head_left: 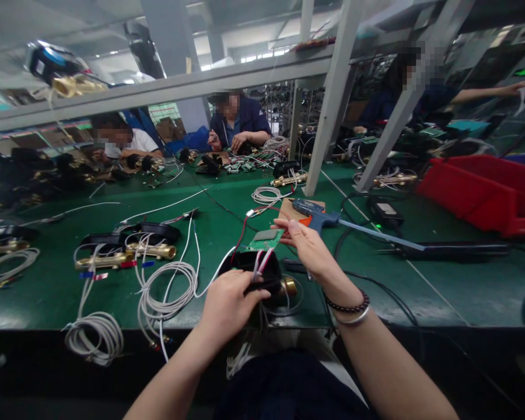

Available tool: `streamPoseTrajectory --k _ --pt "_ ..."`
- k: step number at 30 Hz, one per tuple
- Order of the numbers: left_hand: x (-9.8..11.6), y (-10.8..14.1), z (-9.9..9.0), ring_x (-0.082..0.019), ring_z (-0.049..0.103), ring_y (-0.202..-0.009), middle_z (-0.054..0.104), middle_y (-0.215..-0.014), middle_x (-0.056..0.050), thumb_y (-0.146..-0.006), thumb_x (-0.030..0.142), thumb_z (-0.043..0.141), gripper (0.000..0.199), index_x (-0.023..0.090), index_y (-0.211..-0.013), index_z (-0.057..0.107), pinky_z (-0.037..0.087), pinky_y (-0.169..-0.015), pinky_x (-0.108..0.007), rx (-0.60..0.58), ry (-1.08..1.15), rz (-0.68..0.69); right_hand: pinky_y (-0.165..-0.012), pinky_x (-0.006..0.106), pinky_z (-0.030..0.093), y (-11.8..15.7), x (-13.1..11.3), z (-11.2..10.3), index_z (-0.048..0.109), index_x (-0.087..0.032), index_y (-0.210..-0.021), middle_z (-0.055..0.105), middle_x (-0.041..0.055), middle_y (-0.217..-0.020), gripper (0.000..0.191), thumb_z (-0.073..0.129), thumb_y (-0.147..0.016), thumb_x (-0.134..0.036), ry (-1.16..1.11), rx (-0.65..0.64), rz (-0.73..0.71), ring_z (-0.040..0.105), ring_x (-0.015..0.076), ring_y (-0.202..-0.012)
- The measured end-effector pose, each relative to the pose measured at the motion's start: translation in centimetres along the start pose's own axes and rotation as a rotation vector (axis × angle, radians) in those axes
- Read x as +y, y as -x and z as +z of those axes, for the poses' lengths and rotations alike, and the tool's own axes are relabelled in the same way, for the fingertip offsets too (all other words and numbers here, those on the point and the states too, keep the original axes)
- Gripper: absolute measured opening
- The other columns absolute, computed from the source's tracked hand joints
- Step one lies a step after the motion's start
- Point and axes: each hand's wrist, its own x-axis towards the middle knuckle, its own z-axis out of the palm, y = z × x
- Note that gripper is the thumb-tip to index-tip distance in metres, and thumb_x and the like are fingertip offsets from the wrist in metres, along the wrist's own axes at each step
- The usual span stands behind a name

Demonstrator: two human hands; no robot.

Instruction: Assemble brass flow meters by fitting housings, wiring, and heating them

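My left hand (pixel 231 297) is closed on the near side of a black plastic housing (pixel 269 274), thumb and fingers at its rim. A brass pipe fitting (pixel 289 286) sticks out on the housing's right. Above the open housing, a small green circuit board (pixel 266 238) with a grey rectangular part is tilted up, and grey, red and dark wires run from it into the housing. My right hand (pixel 306 245) pinches the board's right edge between thumb and fingers. A red and black wire pair leads to a white connector (pixel 250 213) just behind the board.
A blue glue gun (pixel 315 216) with a long glue stick lies beyond my right hand. Brass meters (pixel 151 249) and coiled grey cables (pixel 168 286) lie left. A red bin (pixel 485 192), power adapter (pixel 385 211) and metal posts (pixel 332 99) stand right. Several people work across the table.
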Motion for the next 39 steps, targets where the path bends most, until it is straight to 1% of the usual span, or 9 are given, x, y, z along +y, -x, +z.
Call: streamPoseTrajectory --k 4,10,15,18,23,27,30,34,39 --pt "-0.6 -0.1 -2.4 -0.018 0.063 -0.066 0.068 -0.072 -0.001 -0.073 0.037 0.063 0.02 0.018 -0.078 0.067 0.048 -0.058 -0.025 0.15 0.323 -0.266 -0.076 0.037 0.054 0.9 2.1 -0.9 0.065 -0.015 -0.098 0.068 0.0105 -0.096 0.048 0.065 -0.071 -0.055 -0.029 -0.113 0.101 0.066 0.0201 -0.081" --pt "-0.7 0.5 -2.8 -0.019 0.063 -0.069 0.068 -0.077 -0.006 -0.064 0.054 0.071 0.049 0.011 -0.086 0.067 0.05 -0.064 -0.026 0.389 0.7 -0.513 -0.084 0.035 0.051 4.8 2.1 2.4 0.065 -0.017 -0.09 0.07 0.0047 -0.09 0.032 0.074 -0.064 -0.032 -0.165 -0.486 0.133 0.066 0.0203 -0.086" --pt "-0.5 1.2 -0.6 -0.019 0.063 -0.077 0.068 -0.084 -0.008 -0.063 0.061 0.071 0.056 0.011 -0.087 0.065 0.05 -0.071 -0.026 0.504 0.826 -0.619 -0.083 0.033 0.049 6.5 2.6 4.6 0.059 -0.017 -0.096 0.066 0.0054 -0.093 0.033 0.062 -0.077 -0.044 -0.116 -0.352 0.069 0.062 0.0182 -0.085" --pt "0.1 2.0 -0.8 -0.021 0.063 -0.082 0.068 -0.088 -0.009 -0.07 0.063 0.064 0.056 0.012 -0.092 0.064 0.051 -0.074 -0.028 0.367 0.877 -0.598 -0.075 0.032 0.048 7.1 2.3 4.3 0.059 -0.015 -0.08 0.063 0.0055 -0.079 0.036 0.051 -0.084 -0.051 0.122 -0.261 0.041 0.057 0.0175 -0.073" --pt "0.3 4.5 -5.1 -0.021 0.063 -0.09 0.068 -0.095 -0.007 -0.082 0.05 0.057 0.037 0.018 -0.1 0.067 0.051 -0.082 -0.031 -0.238 0.817 -0.291 -0.072 0.032 0.05 8.0 -0.9 0.6 0.058 -0.016 -0.104 0.065 0.007 -0.09 0.054 0.058 -0.075 -0.062 0.11 -0.123 0.193 0.06 0.0222 -0.082" --pt "-1.0 4.7 -6.9 -0.021 0.059 -0.103 0.066 -0.107 -0.006 -0.079 0.042 0.065 0.029 0.023 -0.1 0.068 0.045 -0.094 -0.034 -0.087 0.607 -0.099 -0.071 0.03 0.052 8.8 -4.2 -2.0 0.057 -0.017 -0.109 0.067 0.0076 -0.096 0.051 0.067 -0.074 -0.053 -0.001 -0.172 0.42 0.063 0.0237 -0.088" --pt "-1.9 3.2 -5.5 -0.024 0.045 -0.122 0.052 -0.13 -0.007 -0.063 0.04 0.08 0.07 0.026 -0.126 0.052 0.032 -0.106 -0.04 -0.184 0.496 -0.059 -0.07 0.031 0.053 9.2 -5.3 -2.9 0.058 -0.017 -0.107 0.067 0.0089 -0.097 0.049 0.072 -0.07 -0.045 -0.098 -0.227 0.504 0.065 0.0241 -0.085" --pt "-2.8 1.9 -2.9 -0.017 0.061 -0.088 0.068 -0.095 0.0 -0.069 0.027 0.073 0.038 0.022 -0.105 0.066 0.045 -0.08 -0.025 -0.575 0.547 -0.138 -0.07 0.035 0.055 9.6 -5.2 -3.9 0.056 -0.016 -0.111 0.067 0.011 -0.098 0.053 0.072 -0.068 -0.042 -0.062 -0.267 0.468 0.066 0.0259 -0.082" --pt "-4.4 2.1 -2.8 -0.01 0.05 -0.058 0.058 -0.062 0.002 -0.072 0.032 0.062 0.019 0.014 -0.075 0.067 0.033 -0.052 -0.019 -0.489 0.429 -0.349 -0.065 0.033 0.057 9.5 -5.5 -4.7 0.06 -0.016 -0.095 0.069 0.0085 -0.082 0.043 0.074 -0.064 -0.043 0.304 -0.147 0.302 0.067 0.024 -0.072"
